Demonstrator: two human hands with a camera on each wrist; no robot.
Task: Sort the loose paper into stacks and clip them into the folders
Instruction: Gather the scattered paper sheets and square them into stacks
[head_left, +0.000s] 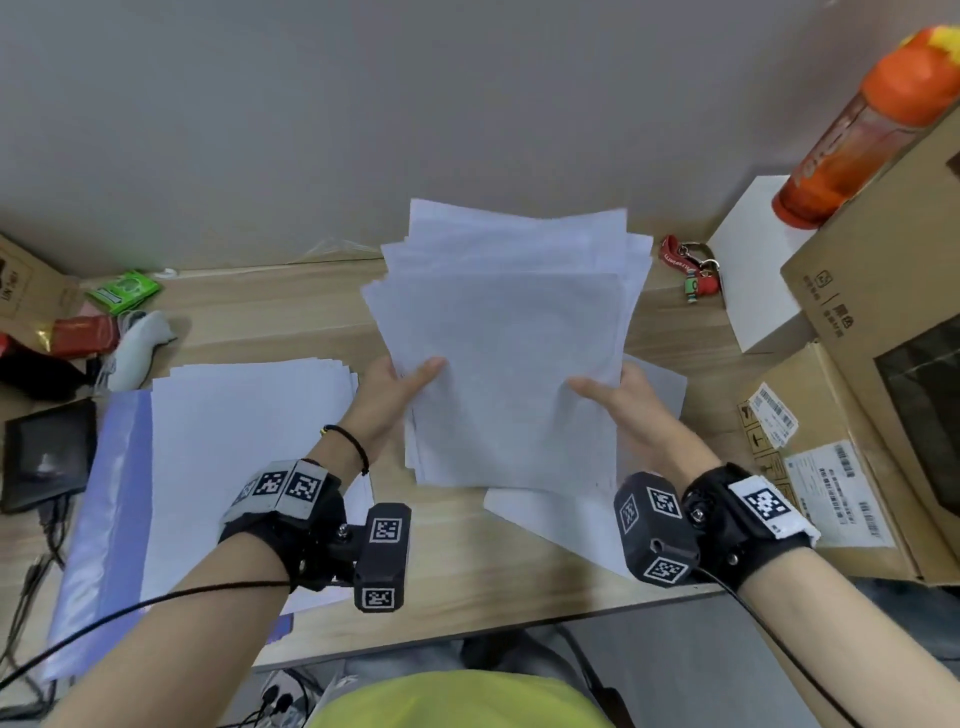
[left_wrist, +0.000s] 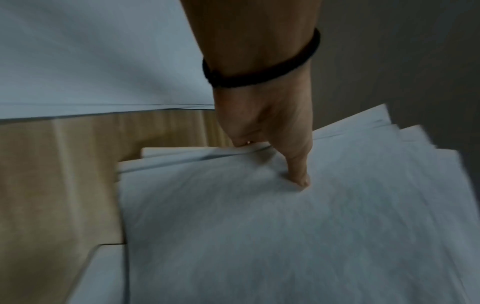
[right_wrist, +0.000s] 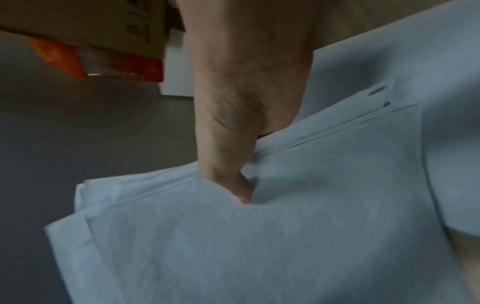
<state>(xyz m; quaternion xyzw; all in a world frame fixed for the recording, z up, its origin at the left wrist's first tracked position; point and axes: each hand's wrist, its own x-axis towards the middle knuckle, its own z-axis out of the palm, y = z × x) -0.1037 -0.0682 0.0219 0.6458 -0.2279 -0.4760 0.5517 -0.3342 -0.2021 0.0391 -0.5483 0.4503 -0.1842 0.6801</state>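
**Head view and both wrist cams: messy paper bundle held up in two hands**

Head view first. Both hands had a grip on the same uneven bundle of loose paper (head_left: 511, 358), lifted off the wooden desk (head_left: 457, 582) and tilted away from the person. The left hand (head_left: 400, 384) pinched the bundle's left edge, thumb on top and the other fingers tucked behind the sheets where I couldn't see them. The right hand (head_left: 618, 395) did the same on the right edge. The sheets fanned out past the fingertips, corners not lined up at all. Out beyond the left hand's knuckles, a neater stack of paper (head_left: 244, 467) lay on a pale purple folder (head_left: 98, 525). Under the right wrist a few more loose sheets (head_left: 556, 525) sat flat on the desk. Further out past the right hand there were cardboard boxes (head_left: 857, 291) with an orange bottle (head_left: 862, 130) on top.

Left wrist cam: pretty blurry, but the thumb (left_wrist: 298, 170) pressed down on the top sheet (left_wrist: 285, 236) and the rest of the fingers curled under the edge. The desk (left_wrist: 52, 174) showed off to the side of the thumb.

Right wrist cam: same deal, thumb (right_wrist: 233, 181) clamped on the top of the bundle (right_wrist: 259, 246), layered edges poking out right by the thumb's base. The other fingers were hidden beneath.
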